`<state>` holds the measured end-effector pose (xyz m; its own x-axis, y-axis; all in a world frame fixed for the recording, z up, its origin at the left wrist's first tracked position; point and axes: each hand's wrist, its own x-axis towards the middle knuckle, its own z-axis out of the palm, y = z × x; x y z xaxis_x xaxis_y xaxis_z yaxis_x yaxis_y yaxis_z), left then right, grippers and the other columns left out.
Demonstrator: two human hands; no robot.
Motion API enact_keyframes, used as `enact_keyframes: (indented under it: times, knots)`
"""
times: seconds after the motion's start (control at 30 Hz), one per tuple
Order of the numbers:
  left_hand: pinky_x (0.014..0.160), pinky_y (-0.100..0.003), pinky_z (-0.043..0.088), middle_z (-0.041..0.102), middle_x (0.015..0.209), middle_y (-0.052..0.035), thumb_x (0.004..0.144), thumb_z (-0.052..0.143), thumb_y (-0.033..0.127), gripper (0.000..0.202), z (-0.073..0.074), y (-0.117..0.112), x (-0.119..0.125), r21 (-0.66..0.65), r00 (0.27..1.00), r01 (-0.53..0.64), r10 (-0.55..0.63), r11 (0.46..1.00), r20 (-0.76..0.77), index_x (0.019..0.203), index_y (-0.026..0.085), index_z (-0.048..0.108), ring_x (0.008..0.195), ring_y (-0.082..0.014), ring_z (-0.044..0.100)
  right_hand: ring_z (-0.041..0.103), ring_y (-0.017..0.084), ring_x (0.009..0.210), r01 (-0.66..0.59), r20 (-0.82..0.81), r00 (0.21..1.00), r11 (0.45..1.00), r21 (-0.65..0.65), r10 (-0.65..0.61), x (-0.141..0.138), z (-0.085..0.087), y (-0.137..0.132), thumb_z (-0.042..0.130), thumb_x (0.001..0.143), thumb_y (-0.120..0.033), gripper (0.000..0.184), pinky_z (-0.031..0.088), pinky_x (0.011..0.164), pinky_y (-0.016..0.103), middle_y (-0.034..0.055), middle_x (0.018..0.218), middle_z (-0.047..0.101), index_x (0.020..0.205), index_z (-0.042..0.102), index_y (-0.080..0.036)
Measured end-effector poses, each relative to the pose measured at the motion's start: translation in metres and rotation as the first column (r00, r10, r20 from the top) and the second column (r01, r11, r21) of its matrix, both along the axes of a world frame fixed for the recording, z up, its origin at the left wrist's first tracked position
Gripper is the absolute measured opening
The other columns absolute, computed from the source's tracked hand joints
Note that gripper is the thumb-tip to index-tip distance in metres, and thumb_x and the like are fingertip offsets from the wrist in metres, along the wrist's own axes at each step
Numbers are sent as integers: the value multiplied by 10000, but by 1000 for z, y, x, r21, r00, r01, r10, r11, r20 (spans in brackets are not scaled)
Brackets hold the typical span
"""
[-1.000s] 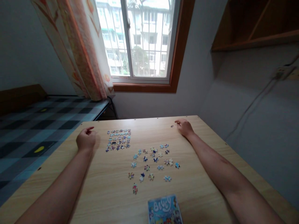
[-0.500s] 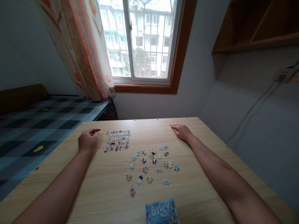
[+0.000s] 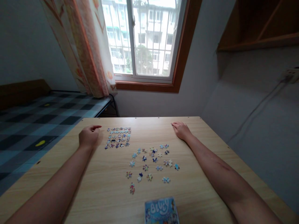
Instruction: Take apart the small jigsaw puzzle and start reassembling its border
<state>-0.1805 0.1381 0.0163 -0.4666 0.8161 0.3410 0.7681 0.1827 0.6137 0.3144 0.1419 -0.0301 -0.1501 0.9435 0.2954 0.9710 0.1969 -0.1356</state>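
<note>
My left hand [image 3: 88, 136] rests on the wooden table [image 3: 109, 193] in a loose fist with the forefinger poking right, nothing visible in it. It lies just left of a partly assembled jigsaw block [image 3: 118, 137]. My right hand [image 3: 181, 129] lies palm down near the table's far edge, fingers stretched left and flat. The small piece seen there earlier is hidden under its fingertips. Several loose puzzle pieces [image 3: 151, 161] are scattered between my forearms. A blue puzzle box [image 3: 161, 211] lies at the near edge.
A bed with a checked cover [image 3: 35, 124] stands left of the table. Behind the table are a window [image 3: 149, 37] with a curtain [image 3: 84, 46], a wall on the right and a wooden shelf [image 3: 257, 28] above.
My right hand slid left along the far edge onto the single small piece, which no longer shows. My left hand uncurled its forefinger a little. The camera tilted slightly.
</note>
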Motion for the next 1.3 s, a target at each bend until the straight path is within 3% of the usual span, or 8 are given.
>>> enact_keyframes:
  times: [0.17, 0.23, 0.4, 0.53, 0.67, 0.8, 0.87, 1.3]
  knots:
    - [562, -251, 373, 651, 674, -23, 785, 544, 250, 375, 3, -1, 2, -12, 1000, -8, 8, 1000, -6, 1056, 150, 784, 547, -142, 508, 581, 218, 1191, -18, -111, 993, 997, 78, 26, -9, 22, -15, 443, 996, -267, 388, 428, 1034, 321, 117, 1328, 640, 1315, 641, -167]
    - [560, -254, 373, 645, 664, -23, 786, 544, 247, 375, 3, -1, 2, -18, 1000, -12, 12, 1000, 0, 1056, 149, 785, 546, -145, 509, 646, 197, 996, -144, -177, 975, 989, -20, 138, -14, 38, -24, 528, 957, -303, 306, 483, 886, 284, 97, 1134, 719, 1159, 721, -178]
    - [563, -251, 378, 653, 680, -24, 784, 553, 246, 355, 3, -1, 1, -10, 1000, -12, 12, 1000, 6, 1035, 159, 789, 556, -146, 519, 615, 122, 681, -537, -330, 840, 744, -397, 429, -32, 57, -44, 725, 794, -347, 202, 415, 588, 200, 10, 805, 710, 926, 773, -201]
    - [567, -254, 380, 665, 707, -29, 789, 549, 254, 368, 2, 1, -1, -7, 1000, -17, 17, 1000, 7, 1056, 159, 784, 553, -142, 514, 609, 113, 671, -571, -336, 820, 703, -424, 464, -39, 50, -45, 725, 777, -289, 182, 410, 590, 191, -4, 777, 710, 928, 783, -206]
    - [571, -257, 377, 667, 732, -38, 790, 543, 259, 383, 0, 2, -3, 2, 1000, -24, 24, 1000, 12, 1069, 153, 782, 574, -149, 521, 643, 128, 712, -490, -246, 871, 780, -391, 424, -13, 45, -30, 682, 788, -191, 183, 447, 642, 200, 6, 822, 747, 922, 802, -220]
    - [567, -252, 369, 663, 735, -39, 790, 551, 262, 374, 0, 2, -2, -4, 1000, -6, 7, 1000, 14, 1063, 156, 782, 588, -152, 529, 697, 158, 847, -294, -111, 954, 941, -169, 278, 27, 32, -15, 639, 844, -170, 195, 496, 791, 232, 15, 948, 773, 913, 806, -243]
    - [566, -253, 371, 660, 729, -35, 788, 552, 257, 361, 1, 2, -1, -10, 1000, -5, 5, 1000, 14, 1046, 162, 786, 582, -152, 527, 704, 183, 969, -199, -83, 978, 978, -67, 194, 40, 22, -11, 614, 894, -202, 205, 510, 870, 264, 14, 1047, 769, 967, 797, -257]
    - [580, -270, 394, 664, 678, -24, 763, 543, 263, 341, 4, -1, 1, 13, 1000, -18, 17, 1000, 11, 981, 182, 793, 583, -170, 543, 565, 193, 1296, -96, -122, 987, 992, 87, 106, 27, 1, 1, 450, 984, -241, 381, 417, 1126, 327, 77, 1369, 628, 1289, 670, -184]
